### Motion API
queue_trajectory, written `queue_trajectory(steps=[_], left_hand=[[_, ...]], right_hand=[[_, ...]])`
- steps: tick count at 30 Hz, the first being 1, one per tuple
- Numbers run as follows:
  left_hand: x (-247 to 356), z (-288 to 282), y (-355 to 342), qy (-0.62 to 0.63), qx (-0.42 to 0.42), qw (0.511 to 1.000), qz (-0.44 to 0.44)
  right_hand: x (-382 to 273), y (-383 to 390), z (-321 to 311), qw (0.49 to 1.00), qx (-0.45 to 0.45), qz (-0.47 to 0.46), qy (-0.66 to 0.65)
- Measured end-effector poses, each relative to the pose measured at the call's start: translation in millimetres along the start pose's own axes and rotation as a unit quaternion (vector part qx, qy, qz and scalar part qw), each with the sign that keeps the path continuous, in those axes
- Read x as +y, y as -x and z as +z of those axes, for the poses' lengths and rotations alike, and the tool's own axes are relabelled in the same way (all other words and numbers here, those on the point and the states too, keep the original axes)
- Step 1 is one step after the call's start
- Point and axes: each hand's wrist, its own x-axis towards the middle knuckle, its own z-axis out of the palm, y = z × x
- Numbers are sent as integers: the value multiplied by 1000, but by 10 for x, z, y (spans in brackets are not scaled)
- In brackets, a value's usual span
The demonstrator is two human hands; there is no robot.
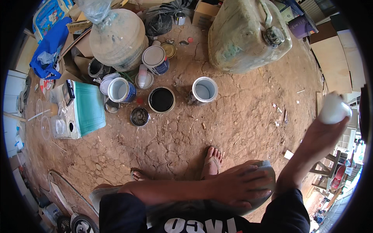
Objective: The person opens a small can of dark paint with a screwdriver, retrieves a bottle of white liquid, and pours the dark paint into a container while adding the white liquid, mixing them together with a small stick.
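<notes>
Across my lap, my left hand (244, 185) lies flat on my right knee, its fingers loosely spread and holding nothing. Out to the far right, my right hand (327, 127) is raised and wrapped round a white, rounded object (335, 110). Motion blurs it, so its exact kind cannot be made out. On the dirt floor before me stand an open can of black paint (162, 100) and an open can with a pale grey inside (204, 90). Near the black paint lies a dark round lid (139, 116). Neither hand touches these.
A large dirty jerrycan (248, 39) and a big clear plastic bottle (116, 39) stand at the back. More paint cans (155, 58) cluster at left, beside a teal-sided container (88, 108). A wooden stool (328, 171) is at right; a wheel (83, 224) shows lower left.
</notes>
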Motion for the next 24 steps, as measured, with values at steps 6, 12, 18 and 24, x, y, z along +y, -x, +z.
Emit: queue_trajectory(steps=[6,12,18,24], left_hand=[[-29,-43,5,-5,19,1000,16],[-54,11,72,-19,33,999,-5],[-86,-35,-18,-9,50,998,21],[-59,2,68,-21,35,999,9]], right_hand=[[-42,83,-50,990,-90,111,-11],[27,375,81,972,-94,35,213],[484,392,-118,960,-227,78,143],[611,205,199,925,-201,320,42]])
